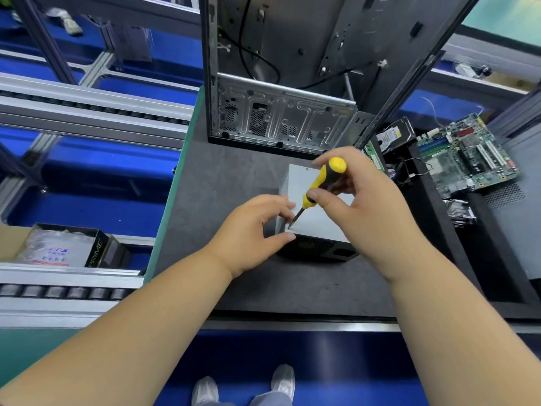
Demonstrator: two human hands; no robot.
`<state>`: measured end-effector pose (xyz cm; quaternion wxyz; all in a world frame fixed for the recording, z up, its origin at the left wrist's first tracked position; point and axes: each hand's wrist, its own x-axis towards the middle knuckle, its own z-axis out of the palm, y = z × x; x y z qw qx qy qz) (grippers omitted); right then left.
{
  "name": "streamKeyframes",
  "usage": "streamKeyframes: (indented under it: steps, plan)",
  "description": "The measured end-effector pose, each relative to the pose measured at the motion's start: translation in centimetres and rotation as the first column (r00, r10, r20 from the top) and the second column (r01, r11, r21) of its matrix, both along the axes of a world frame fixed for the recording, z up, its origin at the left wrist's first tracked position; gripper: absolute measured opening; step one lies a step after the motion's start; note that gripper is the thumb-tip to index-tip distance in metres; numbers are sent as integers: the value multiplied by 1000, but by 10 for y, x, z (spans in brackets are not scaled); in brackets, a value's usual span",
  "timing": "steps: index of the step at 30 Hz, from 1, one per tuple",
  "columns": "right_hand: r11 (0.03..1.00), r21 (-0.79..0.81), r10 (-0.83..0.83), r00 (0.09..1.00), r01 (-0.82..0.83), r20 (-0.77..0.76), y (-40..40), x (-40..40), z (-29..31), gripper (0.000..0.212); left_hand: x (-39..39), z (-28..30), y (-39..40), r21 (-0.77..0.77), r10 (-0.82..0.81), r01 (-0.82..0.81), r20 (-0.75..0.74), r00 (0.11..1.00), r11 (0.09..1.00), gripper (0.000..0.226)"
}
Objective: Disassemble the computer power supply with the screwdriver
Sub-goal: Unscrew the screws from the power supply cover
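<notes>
Your two shoes [243, 388] in pale covers are standing on the blue floor at the near edge, just under the workbench [234, 177] with its dark grey mat. Your left hand [251, 227] is bracing the near left corner of the power supply [317, 224], with the thumb pressing on the near edge and the fingers curling over the left side of the grey top panel. Your right hand [366, 197] is gripping the screwdriver [319, 186] by its yellow and black handle, thumb wrapping across the front of the grip. The shaft is tilting down and to the left, and its tip is sitting on the top panel at the near left corner, just beside your left fingertips. The power supply is resting flat on the mat in the middle of the bench, its dark vented face turning toward you. Behind it an open computer case [281, 83] is standing upright, with black cables hanging inside. To the right, a hard drive [395, 136] and a green circuit board [465, 153] are lying on a black panel. At the far left, a cardboard box [58, 244] with bagged parts is sitting beside a roller conveyor.
</notes>
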<state>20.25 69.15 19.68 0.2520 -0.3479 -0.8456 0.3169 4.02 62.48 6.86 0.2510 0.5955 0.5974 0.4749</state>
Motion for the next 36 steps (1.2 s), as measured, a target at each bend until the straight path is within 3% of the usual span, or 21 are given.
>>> streamKeyframes:
  steps: [3, 8, 13, 18, 22, 28, 36]
  plan:
    - [999, 30, 44, 997, -46, 59, -3, -2, 7, 48, 0, 0, 2, -35, -10, 10, 9, 1000, 999, 27]
    - [990, 140, 15, 998, -22, 53, -7, -7, 6, 23, -1, 0, 4, -48, -18, 19, 34, 999, 999, 26]
    - [969, 223, -95, 993, 107, -64, -3, -10, 1, 15, -1, -1, 3, -56, -32, 38, 101, 994, 998, 27]
    - [984, 143, -92, 989, 108, -116, -2, -7, 2, 30, -6, -4, 5, -17, -75, 78, 150, 986, 997, 18]
    - [990, 101, -86, 988, 100, -129, -2, -6, 1, 23, -8, -8, 8, 6, -96, 95, 90, 991, 995, 15]
    - [962, 244, -98, 990, 120, -100, -1, -8, 6, 13, -8, -15, 8, 77, -100, 93, 84, 991, 993, 15]
    - [971, 220, -82, 996, 90, -46, -3, -10, 10, 31, -9, -16, 9, 68, -113, 108, 74, 991, 992, 18]
